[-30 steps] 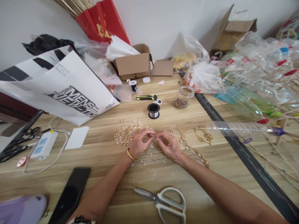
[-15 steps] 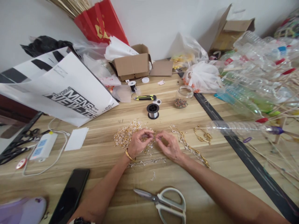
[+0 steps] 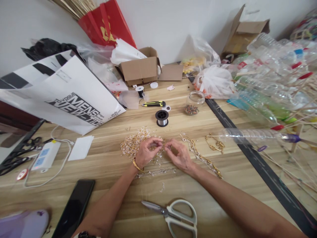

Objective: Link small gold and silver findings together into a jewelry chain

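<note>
Pinching tiny gold-coloured piece (image 3: 163, 142) between your left hand (image 3: 148, 152) and right hand (image 3: 179, 154), fingers of both pressing closed on it. Piece is sitting by right edge of link pile (image 3: 131, 144), over surface (image 3: 133, 218). Likely handling light, slippery, bendable; favour pinching ends.

Left hand (image 3: 146, 153) and right hand (image 3: 180, 154) pinch a tiny part (image 3: 163, 142), indistinct. From there: wire spool (image 3: 162, 121), 12 o'clock; clear jar (image 3: 194, 103), 1 o'clock; scissors (image 3: 165, 211), 6 o'clock; smartphone (image 3: 74, 208), 8 o'clock.
</note>
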Available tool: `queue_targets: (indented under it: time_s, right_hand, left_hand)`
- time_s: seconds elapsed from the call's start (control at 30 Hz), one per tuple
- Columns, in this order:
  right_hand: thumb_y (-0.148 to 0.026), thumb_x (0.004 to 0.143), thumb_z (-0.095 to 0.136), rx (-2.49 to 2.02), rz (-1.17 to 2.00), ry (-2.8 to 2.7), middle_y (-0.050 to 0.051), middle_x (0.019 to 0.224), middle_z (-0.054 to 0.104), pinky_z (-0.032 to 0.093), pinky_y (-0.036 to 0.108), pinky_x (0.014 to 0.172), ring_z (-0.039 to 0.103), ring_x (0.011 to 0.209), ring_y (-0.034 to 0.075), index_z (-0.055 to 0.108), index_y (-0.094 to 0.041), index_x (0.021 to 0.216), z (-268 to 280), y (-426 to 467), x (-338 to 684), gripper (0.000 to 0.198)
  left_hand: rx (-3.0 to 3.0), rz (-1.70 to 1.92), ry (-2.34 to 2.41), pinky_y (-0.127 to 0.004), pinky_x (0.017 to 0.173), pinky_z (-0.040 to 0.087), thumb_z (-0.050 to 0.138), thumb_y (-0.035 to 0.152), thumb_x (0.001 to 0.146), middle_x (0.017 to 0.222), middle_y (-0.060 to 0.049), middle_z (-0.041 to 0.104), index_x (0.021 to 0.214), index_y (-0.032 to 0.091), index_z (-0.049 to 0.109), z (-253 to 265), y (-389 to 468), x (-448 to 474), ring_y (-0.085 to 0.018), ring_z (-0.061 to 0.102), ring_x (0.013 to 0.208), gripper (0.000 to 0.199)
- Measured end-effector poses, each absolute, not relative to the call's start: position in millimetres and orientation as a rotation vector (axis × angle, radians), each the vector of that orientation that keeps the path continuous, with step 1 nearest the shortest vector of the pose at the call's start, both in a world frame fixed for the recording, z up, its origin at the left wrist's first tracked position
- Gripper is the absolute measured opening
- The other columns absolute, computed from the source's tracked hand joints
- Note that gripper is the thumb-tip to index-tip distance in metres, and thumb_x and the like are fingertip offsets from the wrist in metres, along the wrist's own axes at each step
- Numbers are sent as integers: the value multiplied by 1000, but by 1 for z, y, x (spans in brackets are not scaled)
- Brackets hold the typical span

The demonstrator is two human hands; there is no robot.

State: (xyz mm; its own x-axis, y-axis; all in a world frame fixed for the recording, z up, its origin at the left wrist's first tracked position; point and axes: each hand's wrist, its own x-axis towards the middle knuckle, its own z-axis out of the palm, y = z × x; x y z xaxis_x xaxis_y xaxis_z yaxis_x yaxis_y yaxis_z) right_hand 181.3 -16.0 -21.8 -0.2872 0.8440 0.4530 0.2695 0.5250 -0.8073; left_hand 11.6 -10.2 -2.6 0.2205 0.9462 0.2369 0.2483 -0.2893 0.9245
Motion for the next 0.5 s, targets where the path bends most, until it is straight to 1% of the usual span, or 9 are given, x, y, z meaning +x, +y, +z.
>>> queue_targets:
  time_s: [0.33,0.5]
  right_hand:
    - [-22,86,50,-946,785,-1808,2,70,59,43,28,61,54,66,16,57,-20,80,-20,-16,181,10]
    - [-24,85,52,-999,843,-1689,2,71,60,44,28,65,55,69,15,58,-18,77,-22,-14,182,11]
  left_hand:
    - [1742,1103,1124,-28,75,57,65,12,74,81,-6,68,90,13,64,-5,-9,11,-14,66,75,16]
    - [1942,1105,1230,-28,74,54,63,12,76,80,-5,68,88,14,65,-6,-8,10,-14,64,74,13]
